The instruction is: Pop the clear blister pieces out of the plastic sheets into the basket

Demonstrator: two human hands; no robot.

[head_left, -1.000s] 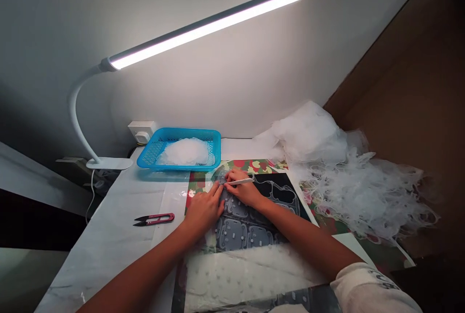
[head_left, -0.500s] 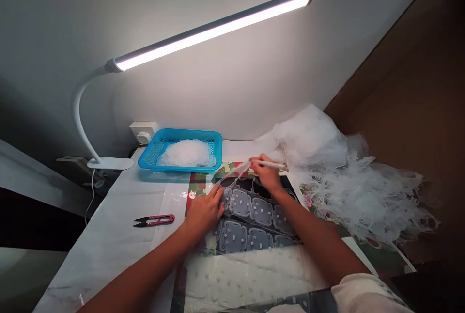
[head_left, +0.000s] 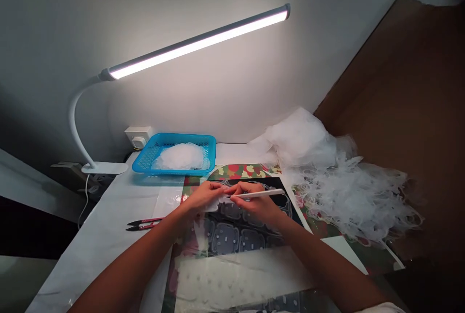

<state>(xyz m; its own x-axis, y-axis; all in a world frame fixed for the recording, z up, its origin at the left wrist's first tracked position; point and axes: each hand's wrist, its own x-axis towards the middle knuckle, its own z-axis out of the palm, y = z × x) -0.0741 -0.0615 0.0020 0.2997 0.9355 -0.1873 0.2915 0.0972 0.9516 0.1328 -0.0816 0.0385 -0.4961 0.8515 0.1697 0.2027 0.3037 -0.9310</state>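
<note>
My right hand (head_left: pixel 256 201) is closed around a slim white pen-like tool (head_left: pixel 267 193), its rear end pointing right. Fingertip to fingertip with it, my left hand (head_left: pixel 205 195) pinches a thin translucent white piece (head_left: pixel 214 205) that hangs below the fingers. Both hands are over a dark sheet (head_left: pixel 225 238) with rows of rounded-square grey panels, partly hidden by my hands and forearms. Nearer to me, a pale translucent film (head_left: pixel 232 274) covers the lower part of the sheet. Thread snips with dark blades (head_left: pixel 140 226) lie left of my left forearm, which partly hides them.
A blue basket (head_left: pixel 136 165) holding a white sheer heap (head_left: pixel 181 156) stands at the back. Sheer white scraps (head_left: pixel 348 196) pile up on the right beside a brown cardboard panel (head_left: pixel 407 109). A lit lamp (head_left: pixel 203 39) on a white gooseneck reaches over the table.
My right hand has come down and left from the sheet's far edge, where it was lifting a translucent strip. My left hand has risen off the sheet to meet it. The view has shifted slightly.
</note>
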